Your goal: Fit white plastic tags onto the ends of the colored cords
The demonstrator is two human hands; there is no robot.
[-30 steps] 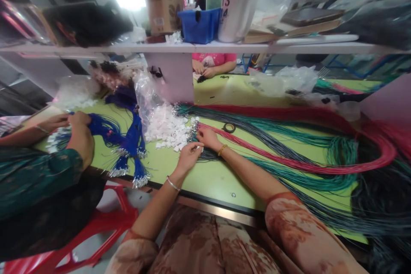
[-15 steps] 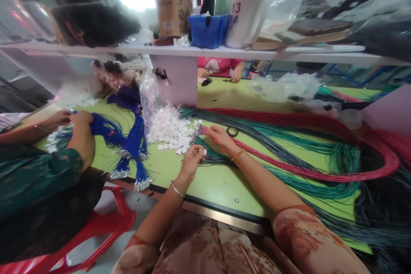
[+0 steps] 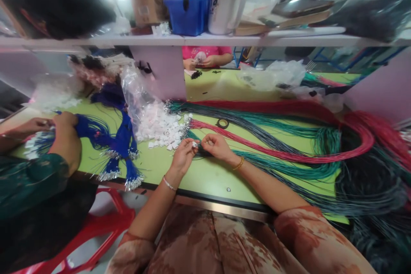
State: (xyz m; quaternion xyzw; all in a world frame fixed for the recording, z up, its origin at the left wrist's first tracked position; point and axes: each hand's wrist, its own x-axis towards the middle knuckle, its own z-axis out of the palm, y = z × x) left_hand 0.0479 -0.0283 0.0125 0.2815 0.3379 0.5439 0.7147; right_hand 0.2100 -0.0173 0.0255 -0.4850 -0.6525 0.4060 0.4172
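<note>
Connector pile [image 3: 163, 130], a heap of small white pieces, lies on the yellow-green worktop [image 3: 204, 184]. Left hand [image 3: 185, 152]: located right of the pile, toward the wearer; thumb and index finger pinch one white connector [image 3: 194, 144]. Right hand [image 3: 215, 145]: located farther right of the pile, just beside the left hand; thumb and forefinger are pressed together near the connector. Whether they grip a wire cannot be told at this size. Red wire bundle [image 3: 302, 159]: ends at the right edge of the pile and extends rightward from it. Green wire bundle [image 3: 289, 170]: right of the pile, on the wearer's side of the red bundle. Tape roll [image 3: 222, 123]: right of the pile, flat on the worktop. Clear plastic bag [image 3: 133, 87]: against the left rear of the pile. Blue wires [image 3: 126, 137]: left of the pile, extending to a co-worker's hands [image 3: 67, 130]. Blue bin [image 3: 189, 17]: on the shelf [image 3: 105, 42] above and behind the pile.
</note>
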